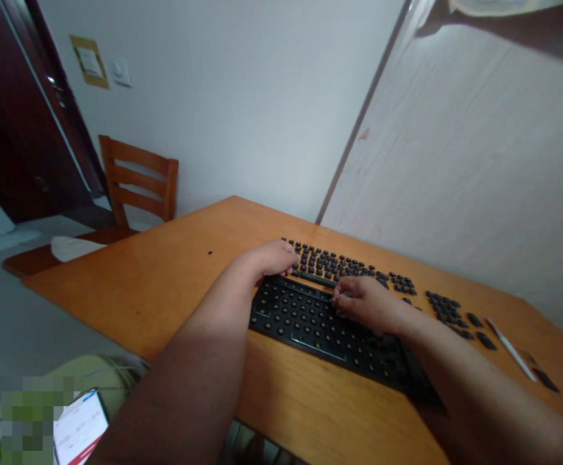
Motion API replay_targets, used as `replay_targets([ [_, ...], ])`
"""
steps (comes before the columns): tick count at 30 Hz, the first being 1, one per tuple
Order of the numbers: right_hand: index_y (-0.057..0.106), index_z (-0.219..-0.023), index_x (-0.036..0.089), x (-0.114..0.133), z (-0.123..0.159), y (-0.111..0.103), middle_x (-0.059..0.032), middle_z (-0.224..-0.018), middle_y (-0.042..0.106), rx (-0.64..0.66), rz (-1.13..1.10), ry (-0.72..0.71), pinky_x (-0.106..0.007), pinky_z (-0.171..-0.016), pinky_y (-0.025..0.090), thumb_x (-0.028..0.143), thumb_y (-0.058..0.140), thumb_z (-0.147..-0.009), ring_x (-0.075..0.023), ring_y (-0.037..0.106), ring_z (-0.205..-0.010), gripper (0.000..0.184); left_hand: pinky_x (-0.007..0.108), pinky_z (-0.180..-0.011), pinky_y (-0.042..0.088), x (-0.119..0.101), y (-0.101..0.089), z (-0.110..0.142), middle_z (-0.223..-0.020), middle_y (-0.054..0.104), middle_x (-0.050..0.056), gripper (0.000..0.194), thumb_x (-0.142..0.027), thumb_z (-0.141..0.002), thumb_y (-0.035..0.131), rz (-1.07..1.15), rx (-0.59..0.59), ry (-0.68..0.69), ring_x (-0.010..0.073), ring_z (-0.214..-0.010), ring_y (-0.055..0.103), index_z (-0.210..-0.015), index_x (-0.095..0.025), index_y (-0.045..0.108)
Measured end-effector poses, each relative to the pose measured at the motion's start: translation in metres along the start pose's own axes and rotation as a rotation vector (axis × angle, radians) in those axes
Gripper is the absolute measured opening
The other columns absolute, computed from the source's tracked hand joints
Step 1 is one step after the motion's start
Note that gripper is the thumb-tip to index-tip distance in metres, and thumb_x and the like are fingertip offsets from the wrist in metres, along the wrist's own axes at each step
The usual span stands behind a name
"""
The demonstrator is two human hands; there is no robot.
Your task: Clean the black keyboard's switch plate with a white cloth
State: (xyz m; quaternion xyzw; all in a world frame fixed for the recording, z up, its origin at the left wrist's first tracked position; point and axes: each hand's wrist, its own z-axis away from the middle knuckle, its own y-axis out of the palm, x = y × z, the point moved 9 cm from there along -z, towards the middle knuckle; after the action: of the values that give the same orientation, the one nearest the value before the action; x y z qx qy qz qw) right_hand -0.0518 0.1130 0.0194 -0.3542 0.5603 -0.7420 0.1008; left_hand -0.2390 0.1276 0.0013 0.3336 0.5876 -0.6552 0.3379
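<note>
On the near side of the table (291,387), keyboard (305,329) mostly bare of keys | right hand (368,302) bunched narrow over its far edge, cannot tell if holding anything | left hand (276,257) curled beside loose keys (332,261) beyond, grip hidden | step: seemingly handling keys; next likely calls for a careful, aligned pinch

It looks like a room in a home: left of the left hand (279,258), past the wooden table (165,271), stands a slat-backed chair (139,179); farther left, a dark reddish door (10,129) adjoins a plain pale wall (237,97) with switch-like plates (121,70).
</note>
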Motion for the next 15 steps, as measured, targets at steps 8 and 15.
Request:
replay_targets([
  [8, 0.062, -0.080, 0.019, 0.021, -0.020, 0.011, -0.0015, -0.065, 0.065, 0.009, -0.022, -0.029, -0.024, -0.050, 0.035, 0.026, 0.055, -0.080, -0.0137, 0.054, -0.057, 0.010, 0.026, -0.059, 0.045, 0.003, -0.019, 0.005, -0.064, 0.067, 0.007, 0.020, -0.022, -0.079, 0.054, -0.142, -0.127, -0.063, 0.0157, -0.059, 0.059, -0.060, -0.017, 0.059],
  [15, 0.061, -0.075, 0.019, 0.042, -0.038, 0.018, -0.0001, -0.062, 0.062, 0.000, 0.001, -0.087, -0.024, -0.050, 0.034, 0.024, 0.056, -0.080, -0.0134, 0.053, -0.056, 0.008, 0.026, -0.063, 0.047, 0.006, -0.027, 0.015, -0.071, 0.071, 0.010, 0.019, -0.025, -0.082, 0.055, -0.188, -0.185, -0.149, 0.0183, -0.067, 0.065, -0.076, -0.016, 0.070],
])
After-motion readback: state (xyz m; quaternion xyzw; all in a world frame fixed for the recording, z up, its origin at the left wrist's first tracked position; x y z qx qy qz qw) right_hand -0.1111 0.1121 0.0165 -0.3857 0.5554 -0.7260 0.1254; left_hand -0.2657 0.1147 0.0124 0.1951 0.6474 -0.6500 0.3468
